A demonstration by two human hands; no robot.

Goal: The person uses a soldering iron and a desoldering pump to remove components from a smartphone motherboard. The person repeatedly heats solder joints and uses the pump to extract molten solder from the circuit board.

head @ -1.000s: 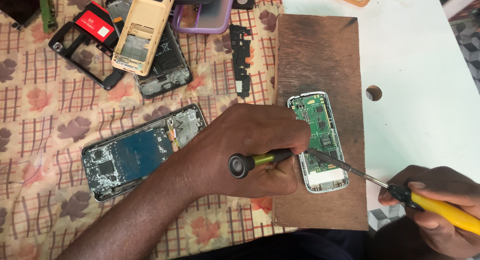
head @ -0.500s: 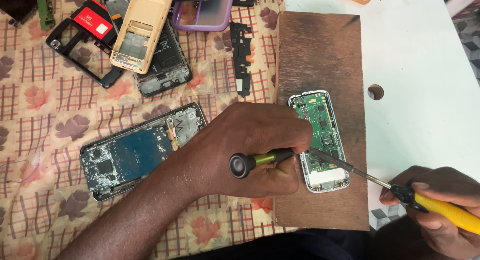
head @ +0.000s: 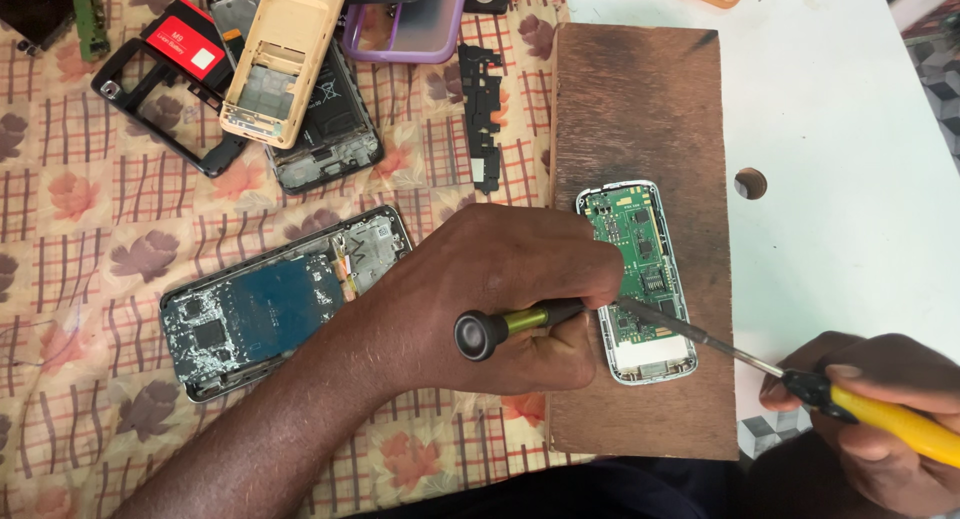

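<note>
While little has shifted since earlier frames, small phone (head: 640,279) kept pinned on wooden board (head: 640,109) by left hand (head: 500,299), fingers closed round green-handled screwdriver (head: 515,324); yellow-handled screwdriver (head: 800,379) gripped shut in right hand (head: 870,419), tip held on circuit board.

Both arms are bare, with no sleeve, watch or ring in view. The left hand (head: 500,299) shows its back and knuckles. The right hand (head: 880,419) shows short, plain nails on curled fingers.
</note>
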